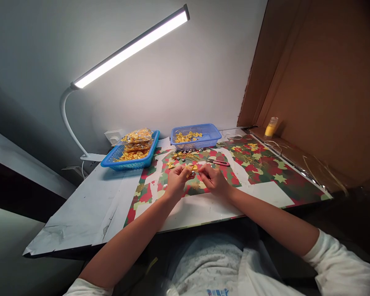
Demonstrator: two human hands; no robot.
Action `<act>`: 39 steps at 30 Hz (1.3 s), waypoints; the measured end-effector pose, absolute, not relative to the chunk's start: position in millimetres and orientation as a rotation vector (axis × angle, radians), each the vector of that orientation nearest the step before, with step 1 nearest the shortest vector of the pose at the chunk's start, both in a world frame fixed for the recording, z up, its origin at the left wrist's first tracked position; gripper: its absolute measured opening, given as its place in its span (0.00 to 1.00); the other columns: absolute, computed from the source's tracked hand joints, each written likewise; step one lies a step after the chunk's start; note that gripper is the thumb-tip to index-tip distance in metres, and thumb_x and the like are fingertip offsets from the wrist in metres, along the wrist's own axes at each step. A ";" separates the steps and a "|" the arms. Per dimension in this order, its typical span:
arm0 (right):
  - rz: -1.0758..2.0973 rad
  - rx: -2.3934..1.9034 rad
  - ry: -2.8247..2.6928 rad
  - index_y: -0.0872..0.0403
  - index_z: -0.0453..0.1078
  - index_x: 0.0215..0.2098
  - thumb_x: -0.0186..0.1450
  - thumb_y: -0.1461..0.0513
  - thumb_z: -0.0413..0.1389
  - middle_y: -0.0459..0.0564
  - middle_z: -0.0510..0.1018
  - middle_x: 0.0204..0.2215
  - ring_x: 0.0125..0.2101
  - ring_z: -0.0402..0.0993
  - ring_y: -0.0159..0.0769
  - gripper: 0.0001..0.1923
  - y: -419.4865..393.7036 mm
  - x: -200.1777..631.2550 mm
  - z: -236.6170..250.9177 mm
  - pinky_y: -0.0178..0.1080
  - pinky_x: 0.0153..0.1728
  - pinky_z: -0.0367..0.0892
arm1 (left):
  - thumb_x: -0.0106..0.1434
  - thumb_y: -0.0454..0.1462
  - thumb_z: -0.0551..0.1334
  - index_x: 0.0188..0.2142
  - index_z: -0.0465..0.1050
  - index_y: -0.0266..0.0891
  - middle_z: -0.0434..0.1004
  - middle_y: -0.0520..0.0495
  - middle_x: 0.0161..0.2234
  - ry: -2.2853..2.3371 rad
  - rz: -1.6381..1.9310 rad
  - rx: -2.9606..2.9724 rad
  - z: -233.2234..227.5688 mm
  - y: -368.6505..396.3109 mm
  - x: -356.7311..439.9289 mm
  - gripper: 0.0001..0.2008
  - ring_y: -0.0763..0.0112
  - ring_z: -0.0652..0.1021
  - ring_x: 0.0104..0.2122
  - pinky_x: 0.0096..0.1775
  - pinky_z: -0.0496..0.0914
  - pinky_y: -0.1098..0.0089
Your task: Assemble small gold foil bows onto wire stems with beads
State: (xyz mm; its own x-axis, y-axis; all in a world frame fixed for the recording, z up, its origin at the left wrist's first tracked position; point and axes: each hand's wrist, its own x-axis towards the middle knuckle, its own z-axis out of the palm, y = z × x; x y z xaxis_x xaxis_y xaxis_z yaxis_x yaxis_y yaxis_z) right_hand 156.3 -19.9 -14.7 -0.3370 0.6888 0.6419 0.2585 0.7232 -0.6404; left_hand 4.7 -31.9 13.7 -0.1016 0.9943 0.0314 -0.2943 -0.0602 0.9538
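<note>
Gold bow (191, 168), small and shiny, sits pinched between the two hands just above the tabletop (89, 209), over the red-and-green star-patterned paper (265, 172) that covers its right half. The left hand (176, 179) has its fingers curled in around one side of the bow; the right hand (213, 177) meets it from the other side, fingertips closed on the piece or on something fine attached to it, too small to make out. Both forearms reach in from the near edge, the hands almost touching each other.

Just beyond the hands lies a scatter of more gold bows (185, 157) with a few dark beads, and a pair of red-handled pliers (218, 163) to the right of them. Further back stand two blue baskets: the left basket (129, 158) holds clear bags of gold pieces stacked on loose ones, the right basket (195, 137) a thin layer of bows. A small yellow bottle (271, 127) stands against the cardboard wall (311, 82) on the right. A white gooseneck lamp (132, 47) shines over everything from the left.
</note>
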 end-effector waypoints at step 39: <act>0.563 -0.678 -1.930 0.53 0.62 0.31 0.64 0.66 0.47 0.39 0.61 0.19 0.17 0.53 0.26 0.05 -21.9 160.4 -6.5 0.32 0.21 0.52 | 0.37 0.39 0.69 0.17 0.62 0.36 0.66 0.54 0.20 1.018 1.235 0.875 22.6 -32.1 1.9 0.15 0.80 0.69 0.22 0.27 0.69 0.76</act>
State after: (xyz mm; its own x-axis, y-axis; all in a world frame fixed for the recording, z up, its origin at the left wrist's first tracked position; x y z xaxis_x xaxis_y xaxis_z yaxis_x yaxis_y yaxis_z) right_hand 160.4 -21.9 -6.5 -0.3675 0.6689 0.6462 0.2167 0.7372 -0.6399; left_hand 1.9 -32.1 22.6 0.0369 0.9903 -0.1340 -0.3206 0.1387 0.9370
